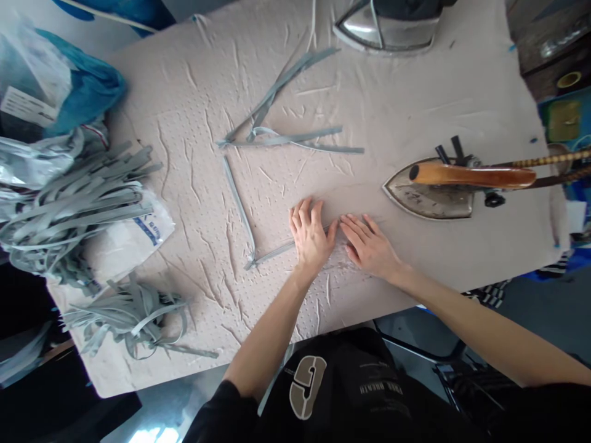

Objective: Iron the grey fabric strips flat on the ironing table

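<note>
I see left hand (pixel 311 237) spread flat on grey fabric strip (pixel 274 252), right hand (pixel 369 246) spread just beside, flatiron (pixel 429 200) at three o'clock.

Left hand (pixel 311 237) and right hand (pixel 369 247) spread flat, palms down, just beside each other.

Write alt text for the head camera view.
The left hand and right hand lie flat on a grey strip on a creased, pale padded board. A wood-handled flat iron sits to the right, a second iron at the top edge, and piled grey strips at left.
</note>
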A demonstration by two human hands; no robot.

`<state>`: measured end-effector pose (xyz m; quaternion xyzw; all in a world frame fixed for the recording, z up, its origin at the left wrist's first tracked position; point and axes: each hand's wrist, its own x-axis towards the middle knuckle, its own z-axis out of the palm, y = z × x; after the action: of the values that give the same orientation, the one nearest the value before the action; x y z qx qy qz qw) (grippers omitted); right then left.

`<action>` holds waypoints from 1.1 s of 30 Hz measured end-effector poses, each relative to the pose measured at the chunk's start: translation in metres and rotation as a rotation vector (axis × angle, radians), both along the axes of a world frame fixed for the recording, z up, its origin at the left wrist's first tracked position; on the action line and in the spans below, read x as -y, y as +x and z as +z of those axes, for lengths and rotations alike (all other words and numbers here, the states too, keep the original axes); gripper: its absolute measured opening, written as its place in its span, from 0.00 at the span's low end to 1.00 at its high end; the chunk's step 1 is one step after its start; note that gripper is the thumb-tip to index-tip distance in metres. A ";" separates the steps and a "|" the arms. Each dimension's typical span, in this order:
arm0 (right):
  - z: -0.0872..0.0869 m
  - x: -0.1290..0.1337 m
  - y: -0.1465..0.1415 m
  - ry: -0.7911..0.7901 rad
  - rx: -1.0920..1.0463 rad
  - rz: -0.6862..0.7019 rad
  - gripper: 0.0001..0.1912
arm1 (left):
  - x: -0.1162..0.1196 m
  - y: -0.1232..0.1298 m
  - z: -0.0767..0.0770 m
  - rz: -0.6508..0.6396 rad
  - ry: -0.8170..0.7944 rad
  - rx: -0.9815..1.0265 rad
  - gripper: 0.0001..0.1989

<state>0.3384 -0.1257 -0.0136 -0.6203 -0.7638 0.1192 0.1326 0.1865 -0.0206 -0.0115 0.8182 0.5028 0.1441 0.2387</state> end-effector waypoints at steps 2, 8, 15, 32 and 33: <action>0.000 0.000 0.001 -0.009 -0.002 -0.023 0.30 | 0.000 0.001 0.000 0.005 0.001 -0.003 0.27; 0.000 -0.001 0.002 -0.037 -0.004 -0.029 0.31 | -0.001 0.007 0.005 0.043 -0.042 -0.008 0.30; -0.002 -0.001 0.004 -0.006 0.008 -0.006 0.31 | -0.003 0.012 0.006 0.001 -0.050 -0.015 0.30; 0.137 -0.049 0.124 -0.043 0.409 -0.417 0.36 | -0.002 0.020 -0.001 0.071 0.003 -0.018 0.38; 0.137 -0.052 0.135 -0.188 0.456 -0.478 0.41 | -0.002 0.020 -0.001 0.071 -0.005 -0.017 0.38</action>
<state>0.4736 -0.0738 0.1230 -0.8019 -0.5925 0.0129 -0.0751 0.2066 -0.0183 -0.0126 0.8004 0.5339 0.1443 0.2311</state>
